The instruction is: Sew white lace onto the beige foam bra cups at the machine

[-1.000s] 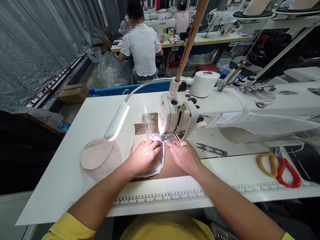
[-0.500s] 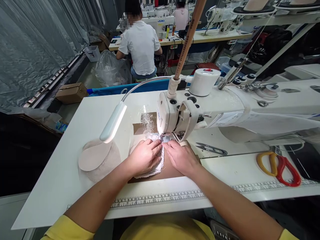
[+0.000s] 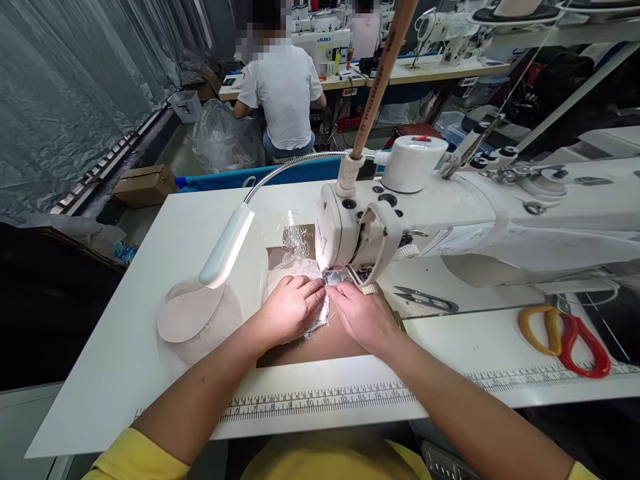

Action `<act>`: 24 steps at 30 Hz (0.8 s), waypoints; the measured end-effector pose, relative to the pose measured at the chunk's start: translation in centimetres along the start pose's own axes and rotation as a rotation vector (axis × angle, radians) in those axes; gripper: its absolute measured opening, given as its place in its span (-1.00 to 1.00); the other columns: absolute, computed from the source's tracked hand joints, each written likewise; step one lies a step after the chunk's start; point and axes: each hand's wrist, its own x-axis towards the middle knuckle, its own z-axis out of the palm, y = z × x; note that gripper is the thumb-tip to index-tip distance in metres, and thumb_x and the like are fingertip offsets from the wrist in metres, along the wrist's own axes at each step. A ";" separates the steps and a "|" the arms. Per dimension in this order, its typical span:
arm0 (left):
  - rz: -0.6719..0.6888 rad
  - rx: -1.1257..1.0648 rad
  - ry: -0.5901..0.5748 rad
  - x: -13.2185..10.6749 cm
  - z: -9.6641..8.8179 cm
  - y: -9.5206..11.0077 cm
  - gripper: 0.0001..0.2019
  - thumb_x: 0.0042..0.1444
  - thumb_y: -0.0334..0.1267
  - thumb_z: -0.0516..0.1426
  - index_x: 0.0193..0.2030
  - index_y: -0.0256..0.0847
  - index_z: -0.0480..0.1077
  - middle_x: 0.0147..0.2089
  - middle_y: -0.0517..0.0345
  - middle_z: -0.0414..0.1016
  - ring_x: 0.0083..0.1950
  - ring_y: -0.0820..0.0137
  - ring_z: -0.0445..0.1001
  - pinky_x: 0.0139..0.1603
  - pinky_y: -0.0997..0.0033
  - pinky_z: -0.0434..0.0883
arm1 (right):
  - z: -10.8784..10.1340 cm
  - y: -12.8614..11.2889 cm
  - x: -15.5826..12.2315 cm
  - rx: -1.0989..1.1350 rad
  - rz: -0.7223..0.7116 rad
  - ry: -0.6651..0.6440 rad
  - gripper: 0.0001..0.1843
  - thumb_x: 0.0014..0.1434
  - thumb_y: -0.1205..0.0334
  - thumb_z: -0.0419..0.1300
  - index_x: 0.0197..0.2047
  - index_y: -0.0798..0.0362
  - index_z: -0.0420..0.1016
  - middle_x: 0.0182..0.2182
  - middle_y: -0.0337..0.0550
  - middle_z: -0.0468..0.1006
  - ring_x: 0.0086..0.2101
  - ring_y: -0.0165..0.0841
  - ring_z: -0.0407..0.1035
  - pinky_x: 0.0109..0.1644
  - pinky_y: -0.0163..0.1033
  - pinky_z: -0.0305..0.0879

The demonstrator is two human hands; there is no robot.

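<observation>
A white sewing machine point(image 3: 450, 213) stands on the white table point(image 3: 125, 333). Under its needle lies a small pale lace-edged fabric piece point(image 3: 295, 270). My left hand point(image 3: 290, 310) presses flat on this piece just left of the needle, fingers together. Touching the piece's right edge at the presser foot, my right hand point(image 3: 363, 317) has its fingertips pinched on the fabric. A brown patch point(image 3: 325, 343) of the table surface shows beneath both hands.
A gooseneck lamp point(image 3: 225, 243) hangs over a stack of beige pads point(image 3: 193, 320) at left. Thread snips point(image 3: 425, 300) and red-and-yellow scissors point(image 3: 565, 333) lie to the right. A printed ruler point(image 3: 320, 397) runs along the front edge. Another person in white sits at a far table point(image 3: 285, 93).
The fabric piece has fed away from me under the needle, so less of it shows below my left hand. Both hands have crept slightly toward the presser foot.
</observation>
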 end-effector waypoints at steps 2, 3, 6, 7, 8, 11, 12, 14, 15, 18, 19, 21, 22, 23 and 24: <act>0.007 -0.013 0.015 0.0 0.1 -0.1 -0.69 0.29 -0.33 -0.02 0.10 -0.30 0.38 0.12 -0.07 0.45 -0.05 0.21 0.38 -0.11 0.19 0.35 | 0.1 0.0 0.0 0.007 -0.005 0.007 -0.64 0.21 0.45 -0.02 -0.04 0.11 0.52 -0.34 -0.12 0.52 -0.43 -0.34 0.23 -0.41 -0.21 -0.02; 0.010 -0.027 0.025 0.0 0.2 -0.2 -0.69 0.28 -0.34 -0.02 0.10 -0.31 0.38 0.12 -0.08 0.45 -0.04 0.21 0.38 -0.10 0.18 0.35 | 0.1 0.0 0.0 0.010 -0.007 0.009 -0.64 0.21 0.45 -0.02 -0.04 0.10 0.52 -0.34 -0.12 0.52 -0.42 -0.34 0.23 -0.41 -0.22 -0.03; 0.026 -0.096 0.068 -0.1 0.4 -0.4 -0.70 0.27 -0.36 -0.01 0.09 -0.33 0.39 0.10 -0.09 0.46 0.00 0.21 0.38 -0.04 0.17 0.37 | 0.1 0.1 0.0 0.014 -0.012 0.015 -0.64 0.21 0.45 -0.02 -0.04 0.10 0.53 -0.36 -0.13 0.51 -0.43 -0.34 0.21 -0.41 -0.22 -0.04; 0.032 -0.120 0.082 0.0 0.5 -0.4 -0.70 0.27 -0.37 -0.01 0.08 -0.34 0.39 0.09 -0.09 0.47 0.01 0.21 0.38 -0.03 0.17 0.38 | 0.1 0.1 -0.1 0.015 -0.017 0.020 -0.64 0.22 0.45 -0.02 -0.04 0.10 0.53 -0.37 -0.13 0.50 -0.44 -0.35 0.20 -0.41 -0.22 -0.04; 0.036 -0.141 0.095 0.0 0.6 -0.5 -0.70 0.27 -0.37 -0.01 0.07 -0.33 0.40 0.08 -0.09 0.48 0.00 0.21 0.39 -0.02 0.17 0.38 | 0.1 0.1 -0.1 0.018 -0.025 0.028 -0.64 0.23 0.44 -0.02 -0.04 0.10 0.53 -0.38 -0.13 0.49 -0.45 -0.36 0.19 -0.41 -0.22 -0.04; 0.045 -0.182 0.118 0.1 0.6 -0.8 -0.71 0.28 -0.36 -0.02 0.05 -0.31 0.41 0.05 -0.09 0.50 -0.02 0.23 0.41 -0.03 0.17 0.40 | -0.1 0.3 -0.2 0.030 -0.048 0.047 -0.65 0.24 0.44 -0.03 -0.06 0.11 0.54 -0.39 -0.15 0.48 -0.46 -0.37 0.18 -0.40 -0.23 -0.04; 0.047 -0.189 0.122 0.2 0.6 -0.8 -0.71 0.28 -0.35 -0.02 0.04 -0.30 0.42 0.04 -0.09 0.51 -0.01 0.23 0.41 -0.03 0.17 0.41 | -0.1 0.3 -0.2 0.034 -0.052 0.046 -0.65 0.24 0.44 -0.04 -0.07 0.11 0.54 -0.40 -0.15 0.47 -0.46 -0.38 0.18 -0.40 -0.23 -0.03; 0.049 -0.198 0.129 0.3 0.6 -0.9 -0.72 0.28 -0.35 -0.02 0.04 -0.30 0.42 0.04 -0.11 0.51 0.02 0.21 0.41 -0.01 0.16 0.41 | -0.2 0.4 -0.2 0.041 -0.051 0.036 -0.65 0.25 0.43 -0.05 -0.08 0.10 0.54 -0.39 -0.15 0.47 -0.46 -0.38 0.19 -0.40 -0.23 -0.02; 0.050 -0.198 0.134 0.4 0.7 -1.0 -0.72 0.28 -0.34 -0.02 0.04 -0.31 0.42 0.04 -0.11 0.51 0.04 0.21 0.41 0.00 0.15 0.41 | -0.2 0.4 -0.2 0.043 -0.046 0.030 -0.64 0.26 0.42 -0.05 -0.06 0.09 0.53 -0.38 -0.15 0.48 -0.46 -0.38 0.19 -0.40 -0.24 -0.02; 0.038 -0.184 0.143 0.4 0.9 -1.1 -0.72 0.29 -0.32 -0.01 0.04 -0.32 0.42 0.05 -0.09 0.51 0.06 0.20 0.40 0.03 0.15 0.40 | 0.0 0.5 -0.2 0.044 -0.024 0.010 -0.64 0.25 0.41 -0.04 -0.04 0.05 0.52 -0.34 -0.14 0.51 -0.45 -0.37 0.23 -0.40 -0.24 -0.01; 0.031 -0.176 0.143 0.4 1.0 -1.2 -0.72 0.29 -0.31 -0.01 0.04 -0.33 0.42 0.06 -0.08 0.51 0.06 0.20 0.40 0.03 0.15 0.40 | 0.0 0.5 -0.2 0.043 -0.016 0.004 -0.63 0.25 0.41 -0.04 -0.03 0.05 0.52 -0.32 -0.14 0.52 -0.43 -0.36 0.25 -0.40 -0.24 0.00; 0.017 -0.162 0.140 0.4 1.3 -1.3 -0.70 0.30 -0.29 -0.01 0.05 -0.33 0.41 0.07 -0.06 0.50 0.06 0.20 0.40 0.04 0.15 0.39 | 0.3 0.5 -0.2 0.045 -0.008 -0.002 -0.62 0.24 0.42 -0.03 0.00 0.05 0.52 -0.30 -0.13 0.54 -0.40 -0.35 0.30 -0.38 -0.23 0.04; 0.009 -0.156 0.139 0.4 1.5 -1.4 -0.70 0.30 -0.28 -0.01 0.07 -0.32 0.41 0.08 -0.06 0.49 0.07 0.19 0.39 0.04 0.14 0.39 | 0.4 0.5 -0.2 0.049 -0.007 -0.004 -0.62 0.24 0.42 -0.03 0.02 0.06 0.51 -0.30 -0.13 0.55 -0.38 -0.34 0.32 -0.37 -0.23 0.06; 0.002 -0.150 0.137 0.3 1.6 -1.5 -0.70 0.29 -0.28 -0.01 0.07 -0.32 0.40 0.09 -0.06 0.49 0.07 0.19 0.39 0.04 0.13 0.39 | 0.5 0.6 -0.2 0.052 -0.005 -0.005 -0.61 0.24 0.42 -0.02 0.04 0.07 0.50 -0.29 -0.12 0.55 -0.36 -0.34 0.34 -0.36 -0.24 0.09; -0.006 -0.143 0.133 0.3 1.6 -1.6 -0.69 0.29 -0.28 -0.01 0.08 -0.31 0.40 0.10 -0.06 0.48 0.07 0.18 0.38 0.04 0.12 0.38 | 0.6 0.6 -0.2 0.057 -0.003 -0.008 -0.61 0.24 0.41 -0.02 0.06 0.08 0.49 -0.29 -0.12 0.56 -0.34 -0.33 0.35 -0.35 -0.24 0.10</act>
